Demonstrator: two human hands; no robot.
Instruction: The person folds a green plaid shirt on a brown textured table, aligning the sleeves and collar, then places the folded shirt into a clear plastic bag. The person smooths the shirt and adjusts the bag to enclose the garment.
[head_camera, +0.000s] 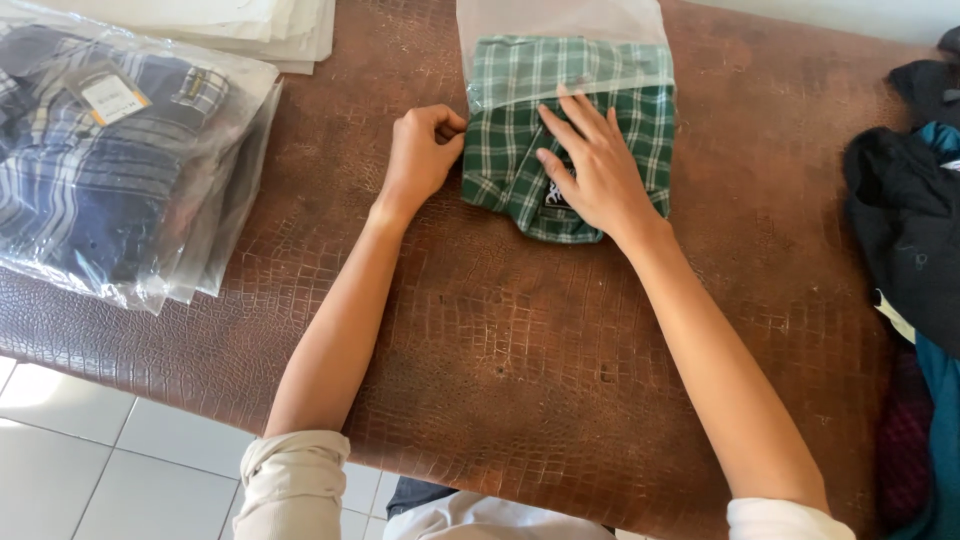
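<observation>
Shirt (520, 170): far edge of the tabletop (500, 350), half inside bag (560, 40).
Left hand (420, 155): pinching bag's edge.
Right hand (595, 170): open, flat on shirt.

A brown table (520, 400) with a scaly, leather-like surface carries everything. At its far left corner lies a stack of bagged shirts (110, 160), blue and white plaid in clear plastic, with a paper tag showing on the top one; the stack overhangs the left edge slightly. Just behind it, along the far edge, sits a pile of flat pale bags (250, 25). At the right edge a heap of dark clothes (915, 240) lies loose, black, teal and maroon. White floor tiles (90, 440) show below the near left corner.
</observation>
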